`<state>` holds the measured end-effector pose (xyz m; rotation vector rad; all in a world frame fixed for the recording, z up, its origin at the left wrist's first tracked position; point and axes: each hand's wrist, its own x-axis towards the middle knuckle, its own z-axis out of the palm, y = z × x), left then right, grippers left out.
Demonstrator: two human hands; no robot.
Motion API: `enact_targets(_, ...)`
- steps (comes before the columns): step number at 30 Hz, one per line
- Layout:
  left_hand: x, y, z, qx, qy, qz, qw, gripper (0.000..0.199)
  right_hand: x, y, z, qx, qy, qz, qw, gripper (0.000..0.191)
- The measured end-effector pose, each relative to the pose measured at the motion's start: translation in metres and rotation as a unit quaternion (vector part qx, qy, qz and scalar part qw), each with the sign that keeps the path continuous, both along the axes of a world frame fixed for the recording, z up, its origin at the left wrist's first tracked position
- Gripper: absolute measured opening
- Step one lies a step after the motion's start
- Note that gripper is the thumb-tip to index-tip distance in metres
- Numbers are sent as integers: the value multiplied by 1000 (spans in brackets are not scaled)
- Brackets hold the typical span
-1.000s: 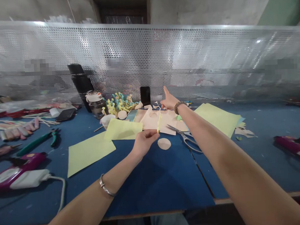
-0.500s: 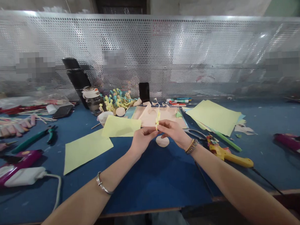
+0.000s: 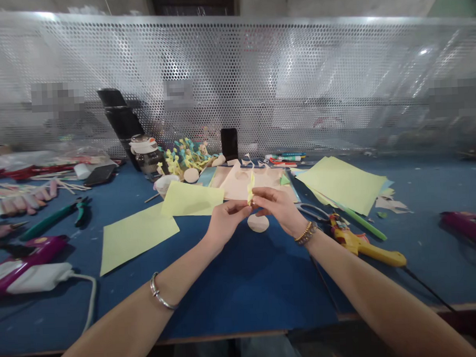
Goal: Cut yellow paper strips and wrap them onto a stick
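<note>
Between the fingertips of both hands stands a narrow yellow paper strip [image 3: 251,186], its lower end pinched. My left hand [image 3: 229,221] closes on it from the left, thumb and forefinger together. From the other side my right hand [image 3: 279,208] pinches the same strip; the fingers hide its exact fold. Just below the hands a pale paper disc [image 3: 258,223] lies on the blue table. Beyond them are pink paper sheets [image 3: 234,181] with cut-outs. A yellow sheet [image 3: 193,199] lies left of my left hand, overlapping another yellow sheet [image 3: 138,241].
To the right lie scissors [image 3: 313,212], a yellow glue gun [image 3: 377,252] with its cord, a green marker [image 3: 364,224] and stacked yellow paper [image 3: 343,184]. At the back stand a phone [image 3: 229,143], a jar [image 3: 148,158] and paper flowers [image 3: 185,158]. Green pliers [image 3: 52,218] lie left.
The view has shifted slightly. Both hands stay together on the yellow strip, with the right fingers moved a little around it.
</note>
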<state>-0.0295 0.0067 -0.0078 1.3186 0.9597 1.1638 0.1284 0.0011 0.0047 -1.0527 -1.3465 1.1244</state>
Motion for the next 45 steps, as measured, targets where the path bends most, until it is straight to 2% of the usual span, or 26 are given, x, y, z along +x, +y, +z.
enact_targets(6, -1, 1, -1, -5, 9, 12, 1000, 27, 7, 2, 4, 6, -5, -33, 999, 12)
enact_targets(15, -2, 1, -1, -11, 1, 14, 1000, 33, 8, 9, -7, 15, -57, 0, 998, 21)
enact_targets(25, -2, 1, -1, 0, 12, 4, 1000, 33, 6, 7, -8, 21, -80, 37, 996, 24)
enact_targets(45, -4, 1, -2, 17, 33, -1, 999, 34, 7, 6, -10, 26, -89, 44, 995, 25)
